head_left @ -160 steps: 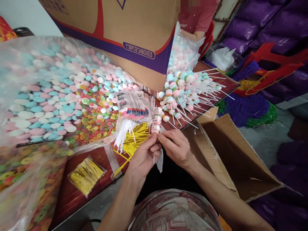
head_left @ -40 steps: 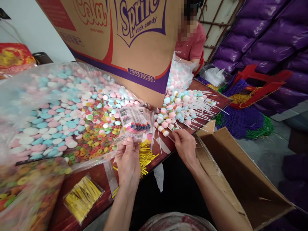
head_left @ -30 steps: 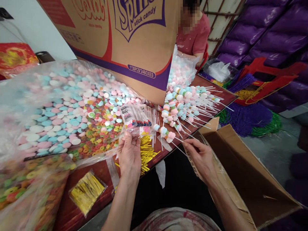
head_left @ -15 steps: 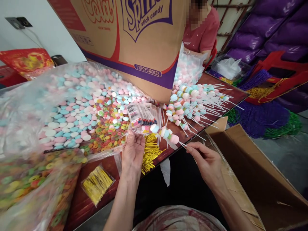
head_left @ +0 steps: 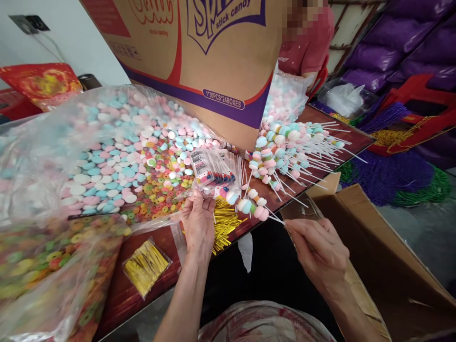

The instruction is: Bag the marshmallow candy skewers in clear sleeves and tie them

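Between the fingertips of my right hand [head_left: 317, 251] are the white stick ends of candy skewers [head_left: 245, 206], strung with pastel pink, blue and white sweets. Their far end reaches a clear printed plastic bag [head_left: 213, 190] by my left hand. My left hand [head_left: 199, 223], palm turned up, pinches the edge of that bag; its fingers partly hide the grip. Just right of the left hand lie loose gold twist ties [head_left: 226, 225]. A stack of printed clear bags [head_left: 215, 168] is right behind the skewers.
Pastel sweets [head_left: 107, 161] and gummy rings [head_left: 160, 190] spread across the left. Finished skewers [head_left: 285, 147] are piled beside a large carton [head_left: 228, 61]. A packet of gold ties [head_left: 147, 268] lies near the front edge. An open cardboard box [head_left: 384, 251] stands right. Opposite sits a person [head_left: 309, 42].
My right hand has shifted right and turned, its back now showing more, still on the stick ends. My left hand stays at the bag's edge. The whole view has shifted slightly.
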A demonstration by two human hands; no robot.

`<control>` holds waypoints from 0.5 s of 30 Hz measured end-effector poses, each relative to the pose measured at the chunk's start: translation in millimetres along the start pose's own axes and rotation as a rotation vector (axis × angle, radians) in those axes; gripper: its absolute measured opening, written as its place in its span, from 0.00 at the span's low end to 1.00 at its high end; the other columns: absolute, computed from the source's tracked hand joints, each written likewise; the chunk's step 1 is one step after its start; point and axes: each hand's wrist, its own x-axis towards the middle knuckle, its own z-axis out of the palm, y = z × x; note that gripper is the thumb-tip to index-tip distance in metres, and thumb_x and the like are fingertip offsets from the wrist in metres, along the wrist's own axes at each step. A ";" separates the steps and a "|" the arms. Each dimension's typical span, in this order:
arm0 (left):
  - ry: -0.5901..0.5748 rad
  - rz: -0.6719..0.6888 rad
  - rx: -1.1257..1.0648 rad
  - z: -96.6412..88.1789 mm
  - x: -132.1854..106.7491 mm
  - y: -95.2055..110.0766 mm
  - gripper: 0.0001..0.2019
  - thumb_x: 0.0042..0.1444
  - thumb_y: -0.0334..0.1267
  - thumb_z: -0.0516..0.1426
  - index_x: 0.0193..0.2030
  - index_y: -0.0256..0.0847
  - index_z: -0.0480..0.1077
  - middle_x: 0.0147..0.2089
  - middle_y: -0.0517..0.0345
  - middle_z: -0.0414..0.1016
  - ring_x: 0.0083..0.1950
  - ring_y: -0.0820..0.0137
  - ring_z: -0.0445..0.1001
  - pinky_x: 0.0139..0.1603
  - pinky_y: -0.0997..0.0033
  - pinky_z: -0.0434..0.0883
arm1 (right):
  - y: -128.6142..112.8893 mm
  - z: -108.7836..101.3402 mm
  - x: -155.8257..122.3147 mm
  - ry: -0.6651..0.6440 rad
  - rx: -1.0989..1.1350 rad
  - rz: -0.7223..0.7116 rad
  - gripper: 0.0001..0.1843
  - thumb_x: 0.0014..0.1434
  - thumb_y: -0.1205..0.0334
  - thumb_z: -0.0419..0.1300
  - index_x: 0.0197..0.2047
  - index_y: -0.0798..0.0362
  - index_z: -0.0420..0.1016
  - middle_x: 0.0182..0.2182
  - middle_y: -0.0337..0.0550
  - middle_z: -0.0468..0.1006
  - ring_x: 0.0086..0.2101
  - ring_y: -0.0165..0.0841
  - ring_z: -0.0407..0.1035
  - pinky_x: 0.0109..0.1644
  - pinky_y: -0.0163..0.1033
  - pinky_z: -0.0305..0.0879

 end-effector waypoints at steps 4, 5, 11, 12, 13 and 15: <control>-0.011 -0.002 0.003 0.4 -0.4 -1.8 0.15 0.43 0.39 0.72 0.28 0.39 0.70 0.29 0.65 0.77 0.32 0.78 0.75 0.40 0.75 0.71 | -3.1 1.1 -2.6 -0.014 0.029 0.074 0.07 0.61 0.71 0.61 0.40 0.49 0.78 0.30 0.39 0.83 0.27 0.30 0.73 0.33 0.40 0.61; -0.018 -0.006 0.012 0.2 -0.3 -1.9 0.15 0.42 0.39 0.72 0.28 0.39 0.70 0.29 0.65 0.76 0.32 0.78 0.75 0.40 0.75 0.71 | -2.7 1.5 -3.3 -0.019 0.042 0.096 0.07 0.62 0.70 0.61 0.39 0.49 0.78 0.30 0.39 0.82 0.27 0.31 0.73 0.33 0.40 0.62; -0.154 -0.067 0.121 -5.1 1.3 0.3 0.17 0.42 0.41 0.72 0.24 0.38 0.68 0.27 0.63 0.75 0.31 0.76 0.76 0.40 0.74 0.73 | 4.0 7.0 -8.6 0.001 0.140 0.269 0.04 0.62 0.67 0.62 0.38 0.49 0.79 0.30 0.39 0.81 0.29 0.33 0.73 0.34 0.39 0.67; -0.179 -0.093 0.141 -6.3 1.3 0.6 0.16 0.43 0.41 0.72 0.25 0.38 0.68 0.27 0.64 0.75 0.30 0.77 0.75 0.39 0.74 0.73 | 4.6 8.7 -9.2 0.010 0.148 0.293 0.04 0.62 0.66 0.63 0.38 0.49 0.79 0.30 0.39 0.80 0.30 0.32 0.73 0.33 0.39 0.67; -0.196 -0.120 0.157 -7.2 1.1 0.5 0.16 0.43 0.41 0.71 0.25 0.38 0.69 0.27 0.64 0.75 0.30 0.77 0.75 0.39 0.75 0.73 | 4.7 10.4 -9.6 0.019 0.152 0.308 0.04 0.62 0.66 0.63 0.38 0.49 0.79 0.30 0.39 0.80 0.30 0.33 0.73 0.33 0.38 0.67; -0.207 -0.164 0.170 -8.0 0.1 -0.6 0.15 0.44 0.41 0.71 0.26 0.38 0.70 0.27 0.64 0.75 0.28 0.78 0.74 0.38 0.75 0.74 | 3.5 13.8 -10.0 0.034 0.141 0.313 0.04 0.62 0.66 0.62 0.38 0.49 0.79 0.30 0.39 0.80 0.30 0.33 0.74 0.34 0.39 0.67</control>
